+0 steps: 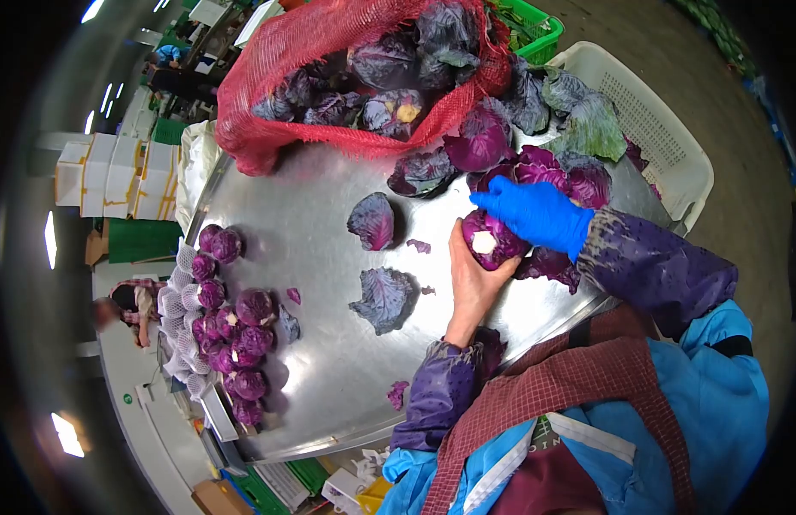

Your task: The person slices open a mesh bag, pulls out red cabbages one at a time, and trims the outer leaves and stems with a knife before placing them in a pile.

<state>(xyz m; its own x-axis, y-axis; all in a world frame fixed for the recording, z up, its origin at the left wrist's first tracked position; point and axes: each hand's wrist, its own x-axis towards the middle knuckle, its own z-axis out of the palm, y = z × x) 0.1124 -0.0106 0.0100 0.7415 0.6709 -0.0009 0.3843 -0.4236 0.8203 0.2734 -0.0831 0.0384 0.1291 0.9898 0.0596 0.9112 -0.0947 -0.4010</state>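
A purple cabbage [499, 244] with a pale cut stem rests in my bare left hand [473, 287], whose fingers and thumb curve round its lower side. My right hand [531, 210], in a blue glove, is at the cabbage's upper side with its fingers bent together; what they hold, if anything, is hidden. Loose purple leaves [548, 268] lie right beside and below the cabbage. Two more loose leaves [372, 221] lie on the metal table [329, 343] to the left of my hands.
A red mesh sack [243, 103] holds several dark cabbages at the top. Trimmed cabbages [254, 307] are grouped at the left beside white foam nets [173, 309]. A white basket [690, 163] stands at the right. A person [140, 300] is at the far left.
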